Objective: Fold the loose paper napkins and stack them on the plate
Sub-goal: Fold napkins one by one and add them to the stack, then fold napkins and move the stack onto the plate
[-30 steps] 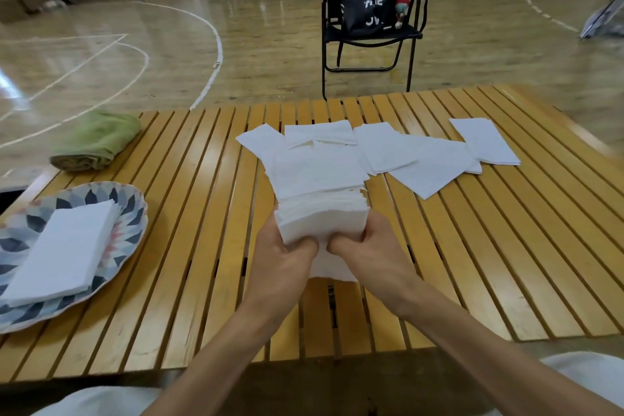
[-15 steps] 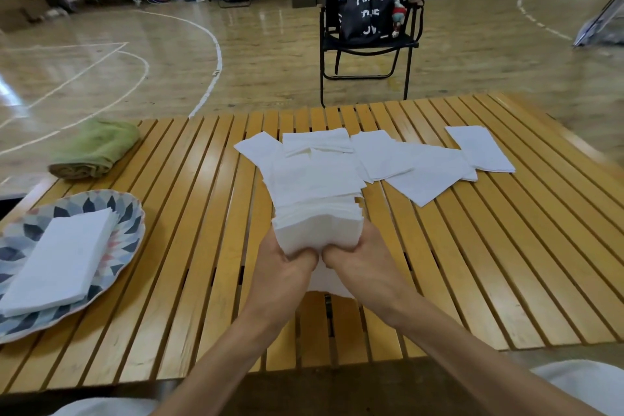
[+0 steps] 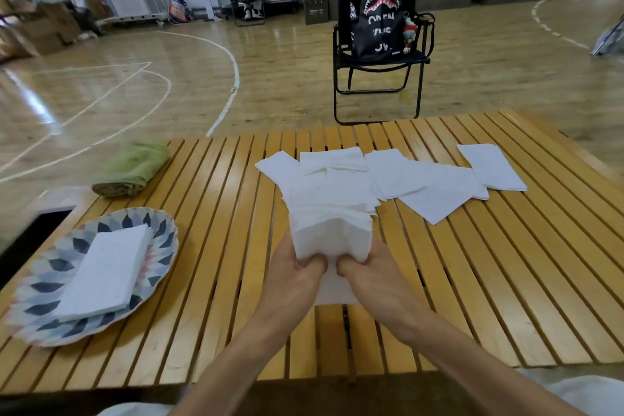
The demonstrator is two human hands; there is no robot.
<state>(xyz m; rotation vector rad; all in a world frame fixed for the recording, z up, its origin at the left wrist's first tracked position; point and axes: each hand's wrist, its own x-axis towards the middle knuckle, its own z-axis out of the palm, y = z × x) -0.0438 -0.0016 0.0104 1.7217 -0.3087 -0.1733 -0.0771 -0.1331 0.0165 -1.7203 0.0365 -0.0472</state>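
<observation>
Head view: a napkin bundle (image 3: 332,230) is held up just over the slatted table (image 3: 506,280), near the front edge.
Left hand (image 3: 297,275): fingers and thumb are curled round the bundle's lower left.
Right hand (image 3: 368,272): the lower right is gripped likewise.
Plate (image 3: 162,230): a folded napkin stack (image 3: 108,273) is already laid on it, well left of the hands.
Loose napkins (image 3: 435,189): spread flat behind the bundle.
Risk: sheets could fan out and slip if the thick bundle is squeezed unevenly; the fold would likely come out crooked.
</observation>
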